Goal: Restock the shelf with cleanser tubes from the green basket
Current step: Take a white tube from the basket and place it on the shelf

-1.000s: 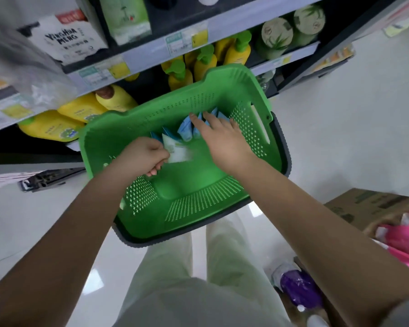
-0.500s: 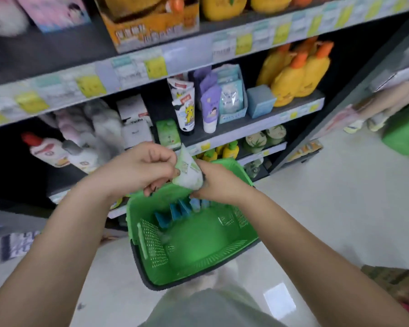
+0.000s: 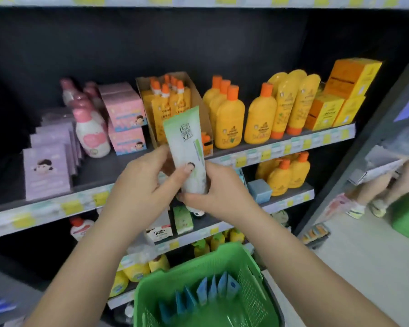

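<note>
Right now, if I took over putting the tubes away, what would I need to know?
Left hand: grips the green-and-white cleanser tube around its middle.
Right hand: holds the same tube at its lower end. The tube is upright in front of the shelf, touching no shelf.
Green basket: low in front of you, with several blue tubes standing inside.
Done: one tube lifted out of the basket.
Left: place this tube on the shelf, then shelve the blue ones. I can't tell which slot is meant for it.
</note>
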Available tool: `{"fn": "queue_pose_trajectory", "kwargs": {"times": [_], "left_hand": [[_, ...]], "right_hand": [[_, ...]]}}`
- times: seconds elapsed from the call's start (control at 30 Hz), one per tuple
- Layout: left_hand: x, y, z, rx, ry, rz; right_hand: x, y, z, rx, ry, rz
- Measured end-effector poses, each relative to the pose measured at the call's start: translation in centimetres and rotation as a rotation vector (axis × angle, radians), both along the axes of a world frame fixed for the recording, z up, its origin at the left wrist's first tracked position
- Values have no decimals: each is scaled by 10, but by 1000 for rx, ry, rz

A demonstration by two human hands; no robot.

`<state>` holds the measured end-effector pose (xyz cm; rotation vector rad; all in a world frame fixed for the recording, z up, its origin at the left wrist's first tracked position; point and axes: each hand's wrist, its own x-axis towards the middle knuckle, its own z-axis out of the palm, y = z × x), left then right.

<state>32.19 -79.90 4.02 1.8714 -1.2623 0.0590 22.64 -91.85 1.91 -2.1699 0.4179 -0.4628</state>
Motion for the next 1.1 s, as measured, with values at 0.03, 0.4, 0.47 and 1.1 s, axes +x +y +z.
{"fn": "queue_pose_trajectory", "kwargs": {"times": [0.03,0.4,0.47,1.1], "left_hand": [[1,0,9,-19,-62,40],[54,19,135,-387,-151,166],[69,26,157,-413,-184,178],[154,31,252,-477,140,66]], "right_hand": [[4,2,14,-6,-48,-6],[80,30,167,-263,-277,40],[94,38,189,-324,-322,47],[179,56,243,-356,-483,41]]}}
